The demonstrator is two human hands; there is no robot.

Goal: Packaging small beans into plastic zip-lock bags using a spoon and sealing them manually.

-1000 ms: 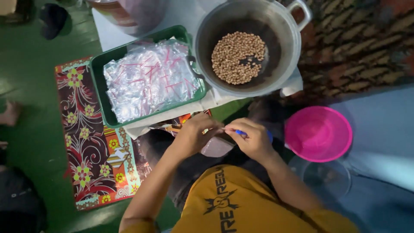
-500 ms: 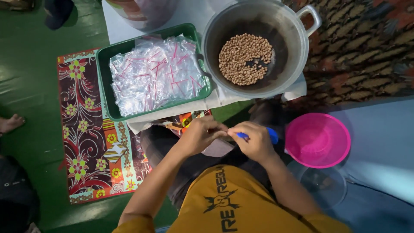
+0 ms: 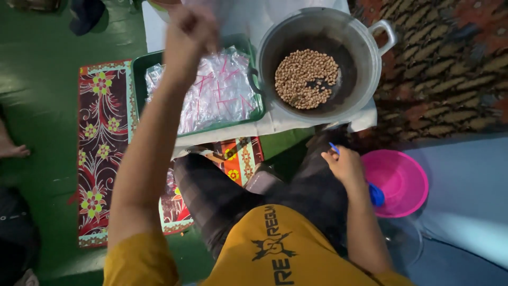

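My left hand (image 3: 188, 32) is raised high over the far end of a green tray (image 3: 138, 66) that is full of small clear plastic bags (image 3: 217, 92). Its fingers are curled and blurred, so I cannot see whether anything is in them. My right hand (image 3: 346, 164) rests low by my right knee, closed around a blue-handled tool (image 3: 376, 195), just left of a pink bowl (image 3: 402, 182). A grey metal pot (image 3: 370, 69) holding brown peanuts (image 3: 307, 79) stands beyond my right hand.
A flowered mat (image 3: 100, 132) lies on the green floor under the tray. A white cloth (image 3: 275, 124) lies under the tray and pot. A clear container (image 3: 405, 241) sits under the pink bowl. Another person's bare foot (image 3: 11, 150) is at the left edge.
Both hands were together in front of my lap. My left hand has swung up and away over the tray, and my right hand has dropped to the right with the blue tool.
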